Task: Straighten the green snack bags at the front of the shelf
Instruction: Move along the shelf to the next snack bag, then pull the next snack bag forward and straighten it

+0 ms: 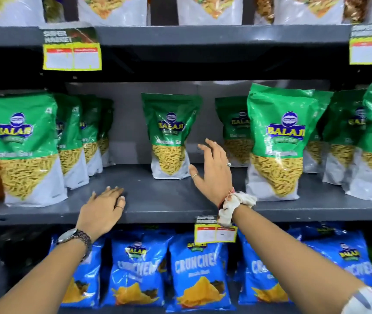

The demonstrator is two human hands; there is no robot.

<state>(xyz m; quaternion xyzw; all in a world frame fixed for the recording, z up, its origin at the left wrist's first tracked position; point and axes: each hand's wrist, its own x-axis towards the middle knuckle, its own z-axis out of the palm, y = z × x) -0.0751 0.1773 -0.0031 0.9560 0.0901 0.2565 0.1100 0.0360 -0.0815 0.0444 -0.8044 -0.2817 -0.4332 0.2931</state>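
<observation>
Grey metal shelf (158,200): carrying green snack bags in several front-to-back rows, with a bare stretch at the front centre.
Left hand (103,209): lying palm down on the bare shelf front, fingers loosely spread, gripping nothing; a wristwatch (76,237) is showing on the wrist.
Right hand (212,173): hanging open in the air with fingers spread, just right of the middle green bag (169,137), holding nothing; whether a fingertip is touching that bag is hard to tell.
Middle green bag: standing upright, set well back from the shelf edge, alone in its row.
Left front green bag (26,150): standing at the shelf front, more bags lining up behind it.
Right front green bag (280,143): standing at the front just right of the right hand, crowding that side.
White cloth band (234,205): sitting bunched on the right wrist.
Yellow price tag (214,232): hanging from the shelf edge under the right wrist.
Blue snack bags (198,273): filling the shelf below.
</observation>
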